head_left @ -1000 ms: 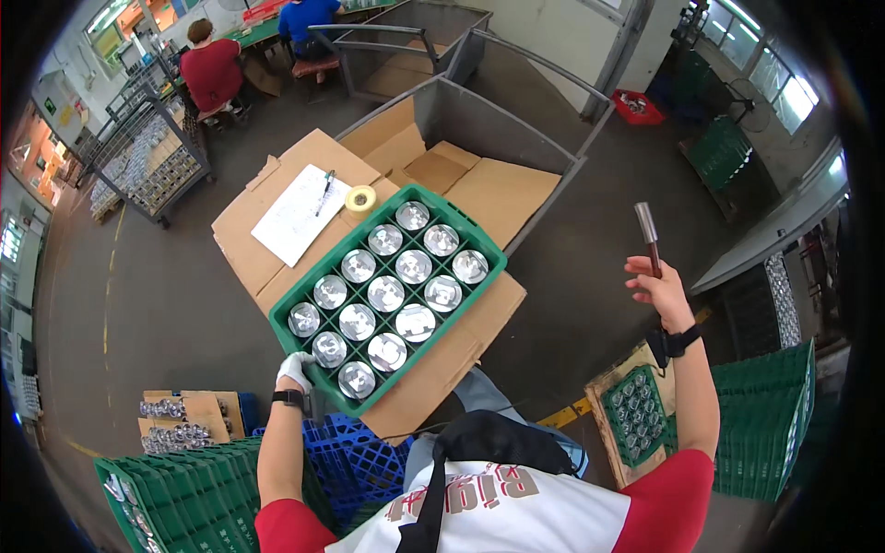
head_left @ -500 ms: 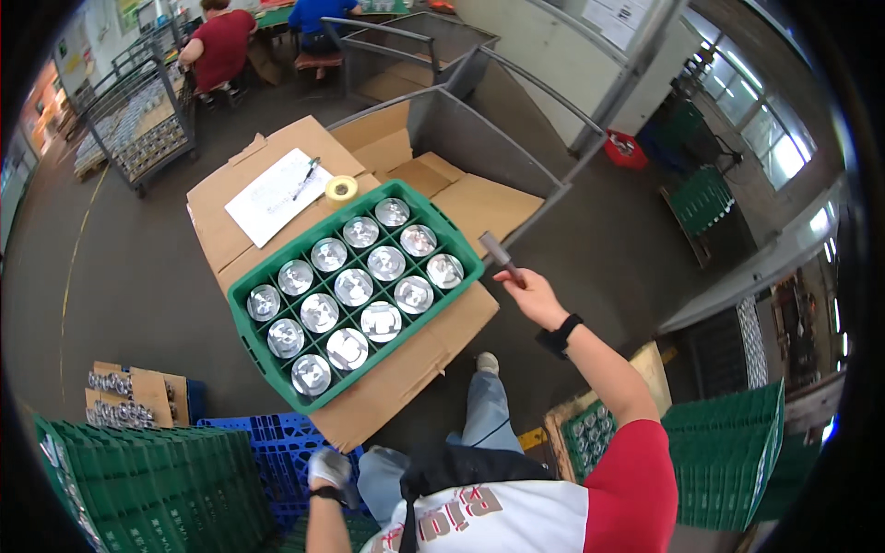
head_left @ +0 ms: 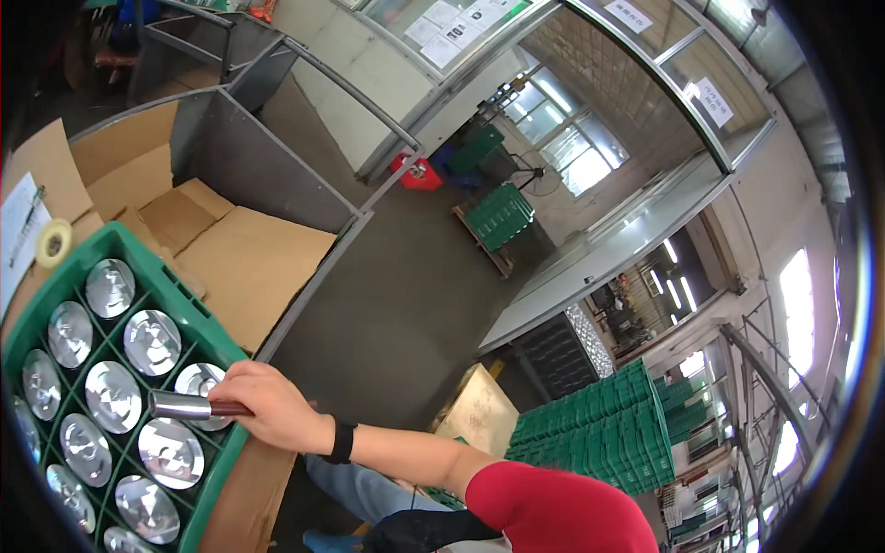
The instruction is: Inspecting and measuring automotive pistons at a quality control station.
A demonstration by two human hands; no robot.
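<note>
My right hand [head_left: 267, 405] is closed around the dark reddish-brown handle of a short tool with a silver metal cylinder head [head_left: 181, 405]; its exact kind I cannot make out. The tool lies level over the right edge of a green plastic crate [head_left: 210, 327], pointing left. Dividers split the crate into cells, and each visible cell holds a round shiny metal part [head_left: 112, 396] resembling a piston. The tool's head overlaps the parts beneath it; whether it touches them I cannot tell. My left hand is out of the picture.
Beside the crate are a pale yellow tape roll [head_left: 44, 241] and a written sheet [head_left: 18, 230]. Behind it stands a grey metal bin [head_left: 267, 157] lined with cardboard [head_left: 267, 263]. Stacked green crates [head_left: 590, 429] stand at the right, and a red container [head_left: 415, 175] sits by the doorway.
The view has swung right and closer to the crate. My right hand, earlier off the crate's right corner, now holds the tool over the parts. My left hand has left the picture.
</note>
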